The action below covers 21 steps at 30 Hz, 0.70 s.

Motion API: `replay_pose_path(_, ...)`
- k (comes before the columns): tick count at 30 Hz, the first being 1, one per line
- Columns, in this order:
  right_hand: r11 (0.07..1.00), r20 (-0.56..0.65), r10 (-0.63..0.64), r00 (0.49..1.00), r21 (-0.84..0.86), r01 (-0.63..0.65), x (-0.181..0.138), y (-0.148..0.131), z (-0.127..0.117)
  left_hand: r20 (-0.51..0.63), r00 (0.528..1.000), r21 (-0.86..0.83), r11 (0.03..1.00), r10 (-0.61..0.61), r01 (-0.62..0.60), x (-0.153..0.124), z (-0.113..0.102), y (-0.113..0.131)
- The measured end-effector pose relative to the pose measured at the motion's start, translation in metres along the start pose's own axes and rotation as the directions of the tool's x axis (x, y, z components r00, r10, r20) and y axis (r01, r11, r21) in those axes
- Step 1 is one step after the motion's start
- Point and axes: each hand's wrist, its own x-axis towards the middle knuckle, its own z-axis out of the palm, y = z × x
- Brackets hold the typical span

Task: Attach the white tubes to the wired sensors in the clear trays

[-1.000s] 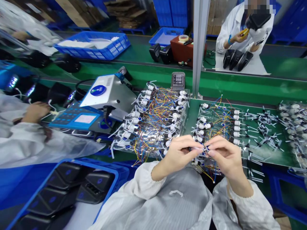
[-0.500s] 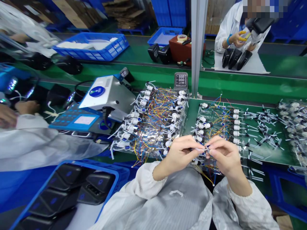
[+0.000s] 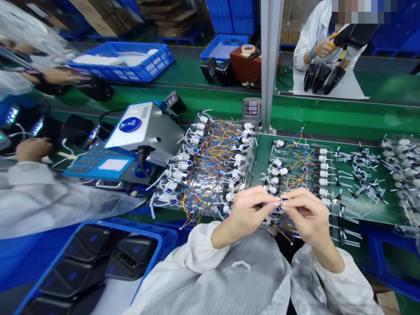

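My left hand (image 3: 251,211) and my right hand (image 3: 307,215) meet fingertip to fingertip over the bench, both closed in a pinch. Between the right fingertips shows a small dark-blue part with a pale edge (image 3: 285,199). What the left fingers pinch is mostly hidden; a tiny pale end shows at their tips. Beneath and beyond the hands lie white-and-black cylindrical parts (image 3: 274,180) with coloured wires on clear plastic film. To the left spreads a larger batch of wired parts (image 3: 216,148) with pale tubes attached.
Short pale tubes (image 3: 364,175) lie scattered at right. A grey-and-blue machine (image 3: 144,135) and a display unit (image 3: 252,109) stand beyond. Black housings (image 3: 93,240) fill a blue crate (image 3: 160,253) at lower left. A co-worker's arm (image 3: 36,175) reaches in at left; another person sits across.
My hands stay almost in place; the small dark-blue part has turned so its face shows more clearly. At far left, a co-worker's hand has reached over a black housing.
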Motion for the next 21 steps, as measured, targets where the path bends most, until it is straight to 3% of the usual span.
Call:
replay_pose_path(7, 1.0, -0.059, -0.012, 0.998, 0.015, 0.012, -0.006, 0.004, 0.002, 0.056, 0.995, -0.034, 0.996, -0.078, 0.08, 0.002, -0.004, -0.004)
replay_pose_path(13, 0.999, -0.035, -0.047, 0.998, 0.018, 0.048, -0.008, 0.001, -0.001, 0.037, 0.998, -0.062, 0.997, 0.058, -0.056, 0.0, -0.005, -0.005)
replay_pose_path(21, 0.997, 0.017, -0.049, 0.999, 0.061, 0.048, -0.008, 0.002, -0.002, 0.019, 0.995, -0.104, 0.99, 0.099, -0.096, -0.006, 0.002, -0.011)
